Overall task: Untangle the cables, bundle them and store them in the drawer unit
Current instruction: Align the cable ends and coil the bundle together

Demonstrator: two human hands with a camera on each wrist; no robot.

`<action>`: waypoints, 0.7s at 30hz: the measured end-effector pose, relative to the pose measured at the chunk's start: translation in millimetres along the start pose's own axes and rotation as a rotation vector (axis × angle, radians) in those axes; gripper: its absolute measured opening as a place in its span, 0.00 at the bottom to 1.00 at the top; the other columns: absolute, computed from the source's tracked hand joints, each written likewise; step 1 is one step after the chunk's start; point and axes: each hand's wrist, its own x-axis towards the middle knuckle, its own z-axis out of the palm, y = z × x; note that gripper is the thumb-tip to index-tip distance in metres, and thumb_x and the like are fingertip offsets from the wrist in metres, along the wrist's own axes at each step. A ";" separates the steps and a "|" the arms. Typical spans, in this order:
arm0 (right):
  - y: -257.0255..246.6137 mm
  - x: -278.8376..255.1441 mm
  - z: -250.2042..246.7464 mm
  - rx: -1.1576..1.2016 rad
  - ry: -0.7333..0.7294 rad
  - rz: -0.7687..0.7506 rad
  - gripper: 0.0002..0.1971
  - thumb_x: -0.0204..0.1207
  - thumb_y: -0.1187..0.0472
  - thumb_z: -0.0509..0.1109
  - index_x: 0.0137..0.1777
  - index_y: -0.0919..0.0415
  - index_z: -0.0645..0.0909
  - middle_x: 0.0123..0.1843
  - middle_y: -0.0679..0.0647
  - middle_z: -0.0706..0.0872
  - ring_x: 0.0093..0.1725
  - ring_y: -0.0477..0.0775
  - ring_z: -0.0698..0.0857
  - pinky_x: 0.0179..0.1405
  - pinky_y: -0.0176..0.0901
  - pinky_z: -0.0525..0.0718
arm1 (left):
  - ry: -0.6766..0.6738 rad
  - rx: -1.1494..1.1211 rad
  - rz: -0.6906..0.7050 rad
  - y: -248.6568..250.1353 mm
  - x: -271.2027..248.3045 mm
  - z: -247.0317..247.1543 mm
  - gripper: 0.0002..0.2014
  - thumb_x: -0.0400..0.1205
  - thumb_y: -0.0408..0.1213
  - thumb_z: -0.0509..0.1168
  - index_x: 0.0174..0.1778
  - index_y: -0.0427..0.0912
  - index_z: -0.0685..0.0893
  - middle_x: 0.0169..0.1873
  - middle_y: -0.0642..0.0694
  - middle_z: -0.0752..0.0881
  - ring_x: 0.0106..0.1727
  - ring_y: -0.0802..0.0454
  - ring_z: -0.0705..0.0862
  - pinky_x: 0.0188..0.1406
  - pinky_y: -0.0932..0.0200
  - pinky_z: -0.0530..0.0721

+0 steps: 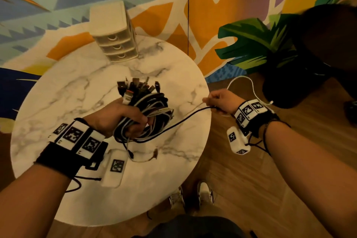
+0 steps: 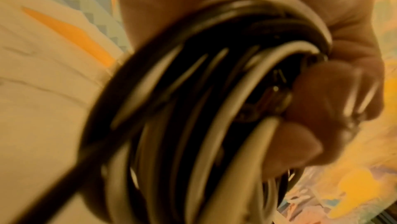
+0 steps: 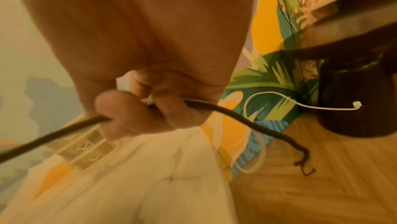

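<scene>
My left hand (image 1: 123, 116) grips a thick bundle of black and white cables (image 1: 152, 110) above the round marble table (image 1: 58, 98), with several plugs sticking up at the far end. In the left wrist view the coiled cables (image 2: 193, 109) fill the frame, fingers (image 2: 318, 109) curled round them. One black cable (image 1: 179, 121) runs from the bundle to my right hand (image 1: 222, 100), which pinches it (image 3: 53, 134) past the table's right edge. A thin white cable (image 1: 249, 85) loops out behind that hand. The beige three-drawer unit (image 1: 116, 35) stands at the table's far side, drawers closed.
A dark chair or stool (image 1: 313, 60) stands to the right on the wooden floor (image 1: 289, 189). A colourful mural wall (image 1: 212, 6) lies behind the table. My shoes (image 1: 204, 193) show below the table's near edge. A small loose cable end (image 1: 146, 157) lies on the marble.
</scene>
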 end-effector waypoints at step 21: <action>-44.8 -60.8 120.9 0.274 -0.450 -0.255 0.07 0.73 0.57 0.65 0.36 0.54 0.83 0.36 0.54 0.83 0.38 0.54 0.79 0.48 0.54 0.79 | 0.088 -0.194 0.239 5.5 20.9 16.4 0.20 0.53 0.45 0.78 0.33 0.36 0.84 0.15 0.46 0.69 0.16 0.51 0.66 0.21 0.62 0.67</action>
